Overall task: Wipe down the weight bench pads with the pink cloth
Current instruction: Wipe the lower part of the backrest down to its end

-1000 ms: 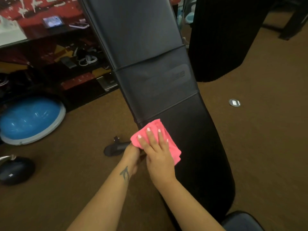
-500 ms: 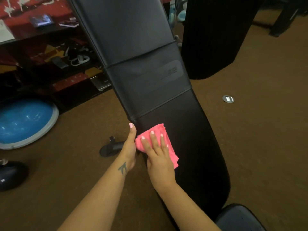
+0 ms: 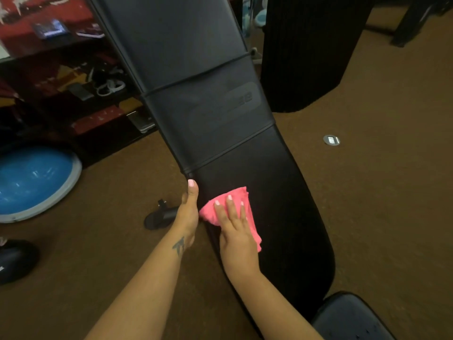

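The long black back pad (image 3: 245,148) of the weight bench runs from the top centre down to the lower right. A pink cloth (image 3: 252,217) lies on its lower section near the left edge. My right hand (image 3: 235,229) presses flat on the cloth with straight fingers. My left hand (image 3: 187,212) grips the pad's left edge right beside the cloth, thumb up along the side, its fingers hidden under the pad. The black seat pad (image 3: 348,317) shows at the bottom right corner.
Brown carpet surrounds the bench. A blue balance dome (image 3: 34,180) lies at the left, a dark object (image 3: 14,261) below it, a black bench foot (image 3: 159,217) under the pad, a round floor outlet (image 3: 331,140) at the right, and cluttered dark shelves (image 3: 73,89) behind.
My left hand came up from beneath the cloth and took hold of the pad's left edge. My right hand stays pressed on the cloth near the pad's left edge.
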The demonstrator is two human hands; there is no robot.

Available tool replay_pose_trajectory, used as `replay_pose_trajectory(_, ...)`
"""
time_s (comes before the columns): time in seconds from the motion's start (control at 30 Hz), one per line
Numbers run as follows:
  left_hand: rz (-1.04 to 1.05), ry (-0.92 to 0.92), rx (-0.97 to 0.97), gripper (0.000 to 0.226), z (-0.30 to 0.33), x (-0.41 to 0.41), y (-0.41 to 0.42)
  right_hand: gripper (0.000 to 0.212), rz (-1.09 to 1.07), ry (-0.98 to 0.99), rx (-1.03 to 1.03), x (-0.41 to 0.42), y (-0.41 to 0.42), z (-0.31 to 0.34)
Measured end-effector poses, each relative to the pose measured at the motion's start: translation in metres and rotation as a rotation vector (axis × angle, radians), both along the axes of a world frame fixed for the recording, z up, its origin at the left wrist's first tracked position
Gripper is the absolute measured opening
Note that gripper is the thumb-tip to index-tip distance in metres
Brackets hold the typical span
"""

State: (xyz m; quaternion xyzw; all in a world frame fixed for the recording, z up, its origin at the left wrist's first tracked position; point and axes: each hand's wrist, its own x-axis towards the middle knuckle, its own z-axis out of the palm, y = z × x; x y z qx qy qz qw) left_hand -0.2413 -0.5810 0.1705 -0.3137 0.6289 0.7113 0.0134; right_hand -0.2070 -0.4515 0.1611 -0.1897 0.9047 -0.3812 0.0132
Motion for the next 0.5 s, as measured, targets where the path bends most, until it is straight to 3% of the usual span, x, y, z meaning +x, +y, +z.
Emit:
replay_pose_trajectory(0.2,-0.017,-0.007,0.006,0.138,0.001,0.001,0.001,0.078,0.089,0.017,0.137,0.017,0.03,-0.031)
replay_pose_trajectory(0.3,-0.032,-0.002,-0.006,0.137,0.001,0.0,0.0,0.07,-0.001,-0.071,0.091,0.008,0.04,-0.031)
replay_pose_trajectory(0.5,-0.034,0.0,-0.043,0.135,0.002,0.0,0.0,0.067,-0.054,0.01,0.003,-0.005,0.015,-0.011)
